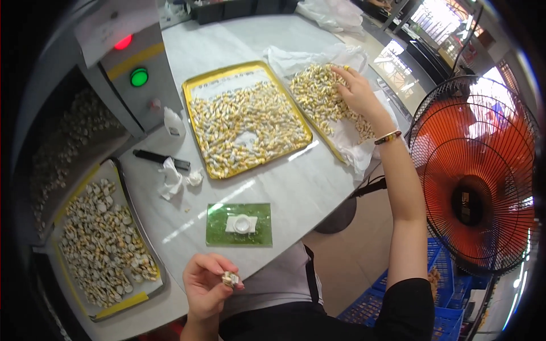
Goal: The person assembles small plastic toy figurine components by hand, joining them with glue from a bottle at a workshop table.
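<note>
My left hand [209, 287] is by the table's near edge, its thumb and fingers pinched on a small yellow-and-white piece [230, 279]. My right hand [362, 96] reaches to the far right, over a heap of similar small pieces [313, 94] on a paper-lined tray. Its fingers are apart and rest on the heap's edge; whether a piece is between them is hard to see. In front of me a green mat [259, 236] bears a small white block with a round cup [242, 224]. A yellow-rimmed tray [200, 142] full of the pieces lies beyond it.
Another tray [153, 301] of pieces is at the lower left, beside a grey machine [133, 57] with red and green lights. A black tool [162, 159], crumpled tissue [170, 181] and a small white bottle [174, 122] are nearby. A large orange fan [472, 170] stands to the right, above blue crates [449, 318].
</note>
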`<state>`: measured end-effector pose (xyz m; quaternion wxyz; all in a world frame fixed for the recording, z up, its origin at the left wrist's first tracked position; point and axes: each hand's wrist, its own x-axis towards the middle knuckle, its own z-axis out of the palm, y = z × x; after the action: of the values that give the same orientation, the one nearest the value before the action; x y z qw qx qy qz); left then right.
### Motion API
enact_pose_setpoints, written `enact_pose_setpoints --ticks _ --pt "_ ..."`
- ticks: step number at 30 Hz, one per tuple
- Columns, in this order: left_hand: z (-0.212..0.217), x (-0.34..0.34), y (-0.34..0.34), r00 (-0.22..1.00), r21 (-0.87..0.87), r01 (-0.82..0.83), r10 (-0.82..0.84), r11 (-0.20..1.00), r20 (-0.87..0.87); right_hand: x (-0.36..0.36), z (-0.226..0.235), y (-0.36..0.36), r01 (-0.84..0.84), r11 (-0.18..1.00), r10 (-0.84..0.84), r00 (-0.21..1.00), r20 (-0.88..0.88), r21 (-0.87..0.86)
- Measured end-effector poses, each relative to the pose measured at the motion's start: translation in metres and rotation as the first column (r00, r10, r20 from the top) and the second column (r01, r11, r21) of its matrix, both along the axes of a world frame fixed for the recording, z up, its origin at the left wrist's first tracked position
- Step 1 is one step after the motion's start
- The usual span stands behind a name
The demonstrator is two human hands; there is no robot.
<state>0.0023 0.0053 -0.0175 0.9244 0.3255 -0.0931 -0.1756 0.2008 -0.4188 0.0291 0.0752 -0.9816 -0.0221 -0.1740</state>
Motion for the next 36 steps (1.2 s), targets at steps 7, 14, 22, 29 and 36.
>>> enact_pose_setpoints --ticks 7,14,22,29,36 --pt "-0.004 -0.001 0.001 0.998 0.016 -0.063 0.063 0.998 -0.015 0.008 -0.022 0.014 0.157 0.984 -0.162 0.985 -0.063 -0.082" --pt "-0.005 -0.001 0.002 0.995 0.077 -0.092 0.094 0.993 -0.020 -0.051 -0.012 0.038 0.004 1.000 -0.004 0.996 -0.094 0.000" --pt "-0.010 -0.001 0.002 0.996 0.066 -0.087 0.088 0.994 -0.014 -0.067 -0.003 0.020 0.025 0.995 -0.013 0.992 0.125 -0.093" --pt "-0.002 -0.002 0.000 0.991 0.143 -0.122 0.112 0.982 0.079 -0.063 -0.022 0.037 0.061 0.958 -0.037 0.995 0.089 -0.282" --pt "0.002 -0.001 0.001 0.997 0.119 -0.069 0.064 0.990 0.048 -0.071 -0.014 0.036 0.025 0.956 0.003 0.996 0.092 -0.292"
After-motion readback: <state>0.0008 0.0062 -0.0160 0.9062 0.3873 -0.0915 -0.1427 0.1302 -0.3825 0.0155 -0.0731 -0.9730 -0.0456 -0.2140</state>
